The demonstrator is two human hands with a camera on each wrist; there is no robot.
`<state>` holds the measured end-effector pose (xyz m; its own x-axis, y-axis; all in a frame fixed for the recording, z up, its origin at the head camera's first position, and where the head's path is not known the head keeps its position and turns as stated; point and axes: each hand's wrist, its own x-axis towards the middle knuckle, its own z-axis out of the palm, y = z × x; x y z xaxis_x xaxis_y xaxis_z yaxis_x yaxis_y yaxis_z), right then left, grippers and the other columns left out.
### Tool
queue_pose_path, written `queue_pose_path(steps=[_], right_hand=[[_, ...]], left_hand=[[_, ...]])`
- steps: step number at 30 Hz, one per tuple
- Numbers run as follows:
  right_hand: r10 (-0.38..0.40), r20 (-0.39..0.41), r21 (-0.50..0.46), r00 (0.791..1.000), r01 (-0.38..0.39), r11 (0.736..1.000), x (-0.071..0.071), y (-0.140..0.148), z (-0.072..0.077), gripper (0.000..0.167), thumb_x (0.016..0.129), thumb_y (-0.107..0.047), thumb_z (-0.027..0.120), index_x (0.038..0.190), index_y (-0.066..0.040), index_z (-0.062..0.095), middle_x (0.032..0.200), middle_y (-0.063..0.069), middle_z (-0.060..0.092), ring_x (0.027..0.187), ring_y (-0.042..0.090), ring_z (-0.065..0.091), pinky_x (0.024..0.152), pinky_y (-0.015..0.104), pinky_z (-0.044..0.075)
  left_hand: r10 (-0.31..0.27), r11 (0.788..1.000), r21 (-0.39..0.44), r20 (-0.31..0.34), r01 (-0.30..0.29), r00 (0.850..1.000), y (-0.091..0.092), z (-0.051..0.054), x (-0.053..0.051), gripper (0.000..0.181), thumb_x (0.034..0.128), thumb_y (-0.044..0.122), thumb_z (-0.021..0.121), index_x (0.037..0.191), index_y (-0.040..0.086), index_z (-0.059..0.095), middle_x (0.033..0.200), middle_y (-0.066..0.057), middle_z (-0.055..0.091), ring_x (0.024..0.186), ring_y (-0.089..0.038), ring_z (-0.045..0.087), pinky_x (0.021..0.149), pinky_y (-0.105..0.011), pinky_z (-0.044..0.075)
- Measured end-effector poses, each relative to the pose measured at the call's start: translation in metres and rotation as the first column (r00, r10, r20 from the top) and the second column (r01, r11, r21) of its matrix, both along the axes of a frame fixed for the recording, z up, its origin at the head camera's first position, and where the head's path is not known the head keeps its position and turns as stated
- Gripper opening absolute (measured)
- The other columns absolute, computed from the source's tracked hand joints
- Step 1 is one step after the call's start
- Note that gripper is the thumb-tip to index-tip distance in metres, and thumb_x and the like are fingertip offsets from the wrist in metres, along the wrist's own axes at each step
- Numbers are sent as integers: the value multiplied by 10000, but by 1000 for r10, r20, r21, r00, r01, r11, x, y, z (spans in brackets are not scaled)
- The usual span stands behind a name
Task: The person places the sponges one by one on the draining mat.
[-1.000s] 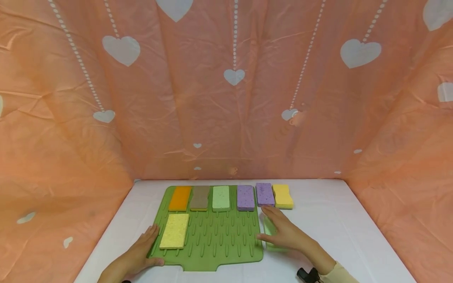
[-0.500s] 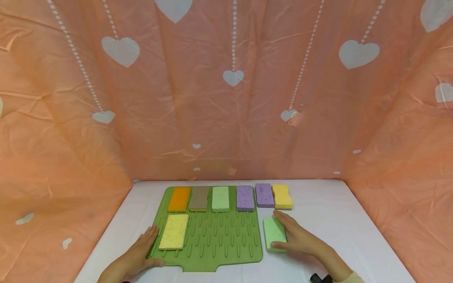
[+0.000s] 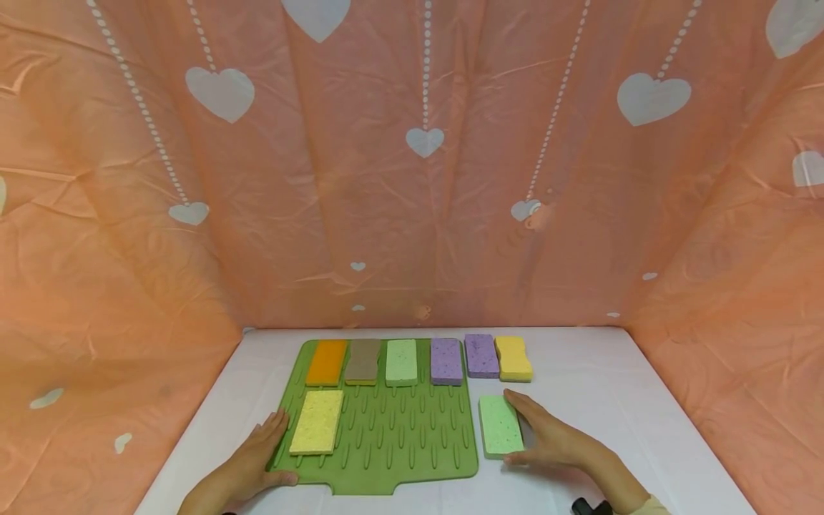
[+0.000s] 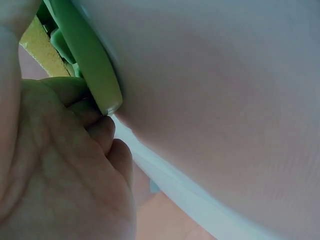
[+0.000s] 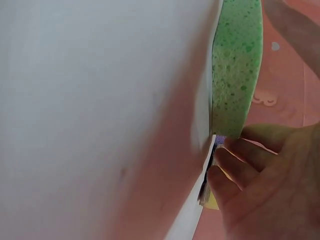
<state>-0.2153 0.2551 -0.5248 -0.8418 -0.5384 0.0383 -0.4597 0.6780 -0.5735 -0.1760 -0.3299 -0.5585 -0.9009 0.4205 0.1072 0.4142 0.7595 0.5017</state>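
On the white desk [image 3: 618,372], just right of the ridged green mat [image 3: 402,468], a speckled green sponge [image 3: 498,427] lies flat, apart from the mat's edge. The right hand [image 3: 553,438] spans the sponge's right side, index fingertip at its far end and thumb at its near corner; its grip is loose, the fingers extended rather than wrapped round. The left hand [image 3: 251,458] rests at the mat's near-left corner, fingertips touching the left edge and thumb on the near edge, its grip likewise relaxed.

Along the mat's far edge, from left to right, lie an orange sponge [image 3: 326,363], a grey-brown scrubber sponge [image 3: 363,360], a pale green sponge [image 3: 402,361] and a lilac sponge [image 3: 446,360]. A pale yellow sponge [image 3: 317,422] sits nearer, beside the left hand. Beyond the mat's right edge, a purple sponge [image 3: 481,355] and a contoured yellow sponge [image 3: 513,357] lie side by side. A peach curtain [image 3: 425,236] printed with hearts surrounds the desk.
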Motion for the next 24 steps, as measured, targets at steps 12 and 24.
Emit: queue_pose_path(steps=[12,24], right_hand=[[5,49,13,999,-5,1000,-2,4,2,1183,820,-514,923,1648,61,303,1686,297,345,1537,528,340,1207,687,321],[-25,34,7,999,25,1000,-5,4,-1,1169,773,-522,952,1616,55,383,1648,282,413,1521,516,378,1194,713,325]], left_hand=[[17,1000,-15,6,-17,1000,2,2,0,1150,846,541,840,1548,-212,328,1601,-471,279,1596,-27,-99,1086,20,-155],[38,999,-5,0,-38,999,-2,-8,-4,1181,833,599,825,1565,-186,333,1630,-438,276,1455,241,-172,1168,-40,-133]])
